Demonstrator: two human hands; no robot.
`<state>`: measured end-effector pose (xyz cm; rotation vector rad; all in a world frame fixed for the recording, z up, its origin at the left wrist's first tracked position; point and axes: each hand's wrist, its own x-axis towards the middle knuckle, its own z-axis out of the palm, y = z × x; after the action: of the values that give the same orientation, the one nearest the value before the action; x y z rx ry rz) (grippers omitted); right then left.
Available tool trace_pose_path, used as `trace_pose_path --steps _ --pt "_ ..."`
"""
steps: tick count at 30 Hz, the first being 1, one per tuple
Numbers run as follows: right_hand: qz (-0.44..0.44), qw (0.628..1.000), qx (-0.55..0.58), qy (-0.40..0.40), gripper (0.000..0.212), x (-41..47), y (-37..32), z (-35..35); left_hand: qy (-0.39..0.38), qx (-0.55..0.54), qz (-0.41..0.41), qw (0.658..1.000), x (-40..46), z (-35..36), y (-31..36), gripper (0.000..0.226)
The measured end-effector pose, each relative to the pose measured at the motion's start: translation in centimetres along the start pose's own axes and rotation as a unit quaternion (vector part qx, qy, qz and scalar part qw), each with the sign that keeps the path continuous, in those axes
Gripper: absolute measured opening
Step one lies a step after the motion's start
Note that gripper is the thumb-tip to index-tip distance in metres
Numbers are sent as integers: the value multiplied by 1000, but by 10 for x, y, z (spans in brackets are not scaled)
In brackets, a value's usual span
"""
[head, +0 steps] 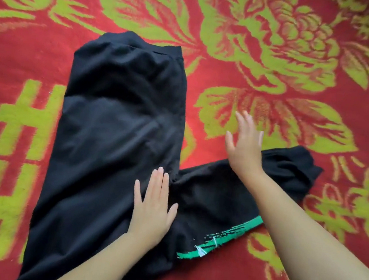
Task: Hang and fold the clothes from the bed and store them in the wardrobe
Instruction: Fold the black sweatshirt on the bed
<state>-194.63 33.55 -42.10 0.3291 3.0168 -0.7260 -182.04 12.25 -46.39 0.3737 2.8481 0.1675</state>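
Black trousers (117,135) spread flat on bed, waistband at far end, one leg bent off to the right w/ green stripe (224,237) along its near edge. Left hand (153,209) pressing flat on fabric near crotch, fingers straight and together, gripping nothing. Right hand (246,146) further right, fingers straight and slightly spread, over the bent leg's upper edge; contact w/ cloth unclear, blurred. Prob. soft, light, limp knit; creases easily, no stiffness, slides a bit over the pile. Best taken at waistband or leg cuff (300,165), pinching both layers, then folding over. Surface: red bedspread (281,82) w/ yellow-green floral pattern, fuzzy texture. Grey strip at top right corner, unidentifiable. Wardrobe not in view.
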Motion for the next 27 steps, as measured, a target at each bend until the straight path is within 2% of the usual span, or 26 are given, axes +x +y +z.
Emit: trace_pose_path --steps 2,3,4,6,8,10,12,15,18,21,24,26,27 --pt "147 984 27 101 58 -27 57 -36 -28 -11 26 999 -22 2 17 69" --pt "235 961 52 133 61 -42 83 -50 -54 -18 36 998 -34 3 26 72" --pt "323 932 81 144 65 -56 105 -60 -75 -21 44 996 -44 5 34 74" --pt "449 876 133 119 71 -75 139 -67 -100 -19 54 993 -57 8 46 79" --pt "499 835 213 97 71 -80 154 -66 -95 -6 80 992 -61 12 52 84" --pt "506 782 351 96 61 -73 158 -65 -107 14 115 987 -67 15 54 94" --pt "500 742 444 54 44 -65 154 -62 -140 25 119 983 -76 18 54 103" --pt "488 748 451 -14 12 -58 140 -72 -171 37 73 982 -86 27 52 106" --pt "461 750 472 45 12 -51 134 -100 -169 38 51 984 -84 28 54 103" --pt "406 775 478 78 20 -56 114 -130 -183 4 44 982 -86 24 61 102" --pt "364 782 493 112 21 -59 73 -151 -195 -79 61 976 -85 15 59 102" --pt "319 779 520 146 20 -51 39 -161 -198 -195 92 956 -88 7 57 98" --pt "291 780 533 151 20 -41 15 -162 -195 -276 78 938 -91 1 50 96"
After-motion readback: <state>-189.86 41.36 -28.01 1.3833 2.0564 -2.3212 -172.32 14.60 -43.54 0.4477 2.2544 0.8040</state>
